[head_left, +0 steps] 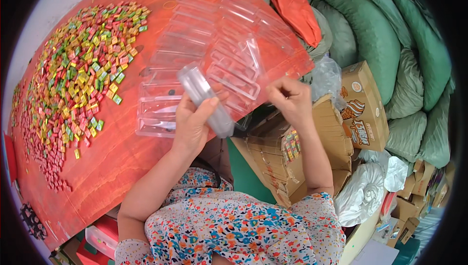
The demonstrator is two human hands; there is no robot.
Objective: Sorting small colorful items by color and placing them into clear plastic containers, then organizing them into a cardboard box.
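flowery shirt (234, 226) cloth is closest. the left hand (189, 124) has its fingers wrapped around one clear plastic bundle (198, 85), long, thin and shiny, up over the red table (105, 167). its layers are too blurry to count. the right hand (291, 95) has its fingers curled closed. many clear trays (187, 30) overlap, too mixed to count, near one big heap (85, 75) of tiny bright blocks.
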